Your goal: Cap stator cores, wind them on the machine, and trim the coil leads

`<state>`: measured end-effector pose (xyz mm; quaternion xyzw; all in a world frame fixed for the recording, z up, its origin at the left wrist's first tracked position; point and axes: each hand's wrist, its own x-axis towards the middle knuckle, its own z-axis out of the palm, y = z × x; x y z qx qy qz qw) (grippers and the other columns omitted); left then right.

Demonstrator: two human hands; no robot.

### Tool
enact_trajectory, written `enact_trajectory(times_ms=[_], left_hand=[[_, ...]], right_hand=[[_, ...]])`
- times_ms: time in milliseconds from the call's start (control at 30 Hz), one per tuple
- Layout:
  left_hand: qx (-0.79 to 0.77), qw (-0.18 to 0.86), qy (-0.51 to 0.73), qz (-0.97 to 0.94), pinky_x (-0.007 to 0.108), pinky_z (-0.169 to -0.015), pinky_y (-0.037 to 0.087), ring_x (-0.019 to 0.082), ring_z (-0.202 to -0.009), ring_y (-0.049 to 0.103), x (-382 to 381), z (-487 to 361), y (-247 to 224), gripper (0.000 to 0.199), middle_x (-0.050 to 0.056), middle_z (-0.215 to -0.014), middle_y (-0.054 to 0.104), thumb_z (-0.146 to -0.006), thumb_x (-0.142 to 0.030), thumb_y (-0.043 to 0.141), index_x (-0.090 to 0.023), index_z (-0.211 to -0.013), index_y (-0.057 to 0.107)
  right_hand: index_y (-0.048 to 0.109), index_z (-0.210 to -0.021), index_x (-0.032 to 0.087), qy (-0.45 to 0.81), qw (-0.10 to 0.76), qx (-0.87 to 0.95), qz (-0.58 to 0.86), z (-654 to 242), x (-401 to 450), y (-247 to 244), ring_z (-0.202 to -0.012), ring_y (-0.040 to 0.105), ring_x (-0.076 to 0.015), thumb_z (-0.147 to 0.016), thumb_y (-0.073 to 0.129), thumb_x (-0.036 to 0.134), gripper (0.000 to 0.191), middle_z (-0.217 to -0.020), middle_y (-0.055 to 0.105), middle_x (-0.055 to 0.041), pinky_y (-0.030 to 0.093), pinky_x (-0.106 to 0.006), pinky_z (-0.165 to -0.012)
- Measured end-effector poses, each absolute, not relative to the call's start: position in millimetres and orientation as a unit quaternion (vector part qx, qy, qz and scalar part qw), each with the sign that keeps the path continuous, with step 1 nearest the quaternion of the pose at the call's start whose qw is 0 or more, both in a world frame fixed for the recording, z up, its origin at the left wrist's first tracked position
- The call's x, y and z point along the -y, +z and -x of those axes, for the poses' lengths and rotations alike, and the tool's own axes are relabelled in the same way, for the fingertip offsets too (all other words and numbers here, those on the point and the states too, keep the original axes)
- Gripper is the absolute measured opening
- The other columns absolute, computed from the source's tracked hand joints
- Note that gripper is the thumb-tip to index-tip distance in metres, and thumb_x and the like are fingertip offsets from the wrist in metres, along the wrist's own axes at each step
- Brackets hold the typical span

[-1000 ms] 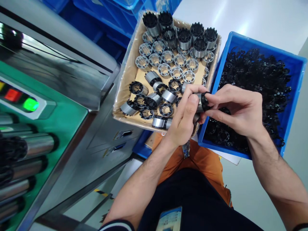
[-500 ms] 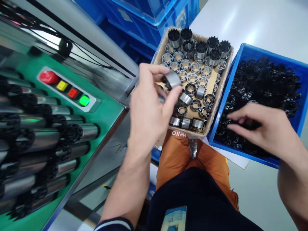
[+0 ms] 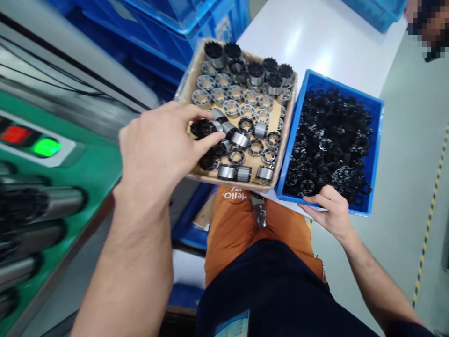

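Observation:
My left hand (image 3: 157, 145) reaches over the cardboard box (image 3: 277, 161) at its left side. Its thumb and fingers are closed around a steel ring core with a black toothed end (image 3: 203, 128), partly hidden by the fingers and close to other cores lying there. My right hand (image 3: 331, 210) is at the near edge of the blue bin (image 3: 377, 140), thumb outside and fingers over the rim, pinching it. The bin holds a heap of small black toothed plastic rings (image 3: 333, 126).
Several capped cores (image 3: 256, 72) stand at the box's far side; bare cores (image 3: 231, 107) fill its middle. On the left, a green machine (image 3: 94, 178) carries lit buttons (image 3: 47, 147) and rows of cores. Blue crates (image 3: 168, 28) are stacked behind. Another person's hand (image 3: 437, 23) shows at top right.
My left hand has lowered the core into the left part of the box. My right hand has left the black rings and moved to the bin's near rim. The view has shifted right.

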<state>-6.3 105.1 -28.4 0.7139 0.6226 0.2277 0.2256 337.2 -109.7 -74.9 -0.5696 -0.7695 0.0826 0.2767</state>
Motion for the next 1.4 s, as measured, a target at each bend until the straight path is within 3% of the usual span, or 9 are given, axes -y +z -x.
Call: enact_trajectory(times_ms=[100,233,433,533,667,833,1000,1167,1400], left_hand=[[-0.62,0.231,0.209,-0.72,0.086,-0.132,0.039,0.052,-0.134,0.066,-96,1,-19,0.06,0.012,-0.126,0.076,-0.1,-0.084,0.08,-0.029,-0.123,0.088],[-0.531,0.369,0.347,-0.679,0.063,-0.126,0.057,0.045,-0.144,0.064,-80,-37,-18,0.057,0.008,-0.119,0.073,-0.108,-0.084,0.068,-0.036,-0.139,0.078],[-0.411,0.576,0.411,-0.574,0.047,-0.099,0.071,0.036,-0.124,0.078,-51,-115,-11,0.057,0.007,-0.118,0.078,-0.114,-0.079,0.064,-0.04,-0.156,0.067],[-0.369,0.645,0.431,-0.512,0.043,-0.088,0.072,0.033,-0.116,0.081,-49,-116,-21,0.05,0.006,-0.113,0.079,-0.114,-0.072,0.07,-0.039,-0.15,0.068],[-0.31,0.716,0.454,-0.43,0.034,-0.076,0.071,0.028,-0.106,0.083,-56,-98,-46,0.037,0.005,-0.108,0.08,-0.106,-0.057,0.086,-0.035,-0.133,0.071],[-0.222,0.794,0.452,-0.34,0.023,-0.058,0.064,0.015,-0.074,0.077,-60,-98,-71,0.044,0.001,-0.102,0.082,-0.097,-0.057,0.099,-0.029,-0.116,0.071],[-0.164,0.822,0.432,-0.334,0.024,-0.038,0.047,0.013,-0.039,0.058,-54,-106,-74,0.052,-0.002,-0.074,0.076,-0.115,-0.074,0.066,-0.024,-0.127,0.069],[-0.152,0.82,0.431,-0.344,0.024,-0.034,0.038,0.011,-0.03,0.037,-50,-109,-70,0.067,-0.007,-0.055,0.058,-0.115,-0.088,0.054,-0.024,-0.119,0.072],[-0.146,0.79,0.476,-0.358,0.026,-0.035,0.037,0.011,-0.03,0.03,-46,-116,-70,0.066,-0.008,-0.052,0.048,-0.116,-0.088,0.05,-0.026,-0.114,0.071]], right_hand=[[0.086,-0.097,0.023,0.062,0.277,0.761,0.584,-321,117,-83,-0.07,0.059,-0.0198,-0.109,0.087,0.027,0.012,-0.074,0.06,-0.0005,0.05,-0.038,-0.065],[0.083,-0.096,0.023,0.057,0.274,0.749,0.6,-307,126,-81,-0.071,0.058,-0.0197,-0.113,0.083,0.034,0.02,-0.075,0.061,-0.0002,0.048,-0.038,-0.065],[0.085,-0.114,0.023,0.077,0.243,0.74,0.623,-354,110,-21,-0.08,0.07,-0.0185,-0.111,0.086,0.024,0.003,-0.088,0.076,-0.0007,0.057,-0.036,-0.074],[0.086,-0.128,0.022,0.061,0.138,0.765,0.626,-381,83,11,-0.102,0.077,-0.0258,-0.114,0.077,0.018,0.018,-0.109,0.081,-0.0079,0.064,-0.042,-0.088],[0.084,-0.142,0.023,0.063,-0.011,0.842,0.536,-387,34,19,-0.115,0.074,-0.0297,-0.112,0.068,0.008,0.038,-0.132,0.082,-0.011,0.066,-0.046,-0.099],[0.088,-0.126,0.023,0.107,-0.201,0.861,0.456,-382,-16,5,-0.123,0.074,-0.0346,-0.104,0.088,0.022,0.022,-0.133,0.084,-0.0105,0.062,-0.048,-0.098],[0.082,-0.112,0.02,0.116,-0.171,0.885,0.418,-401,-21,-1,-0.12,0.076,-0.0327,-0.11,0.082,0.028,0.009,-0.133,0.083,-0.0137,0.061,-0.046,-0.101],[0.076,-0.11,0.023,0.162,-0.15,0.886,0.407,-410,-14,-6,-0.111,0.079,-0.0293,-0.115,0.075,0.032,0.011,-0.12,0.084,-0.0102,0.061,-0.042,-0.096],[0.077,-0.143,0.027,0.185,-0.146,0.869,0.435,-400,-23,-3,-0.093,0.075,-0.0242,-0.106,0.075,0.025,0.038,-0.124,0.075,-0.0089,0.056,-0.036,-0.078]])
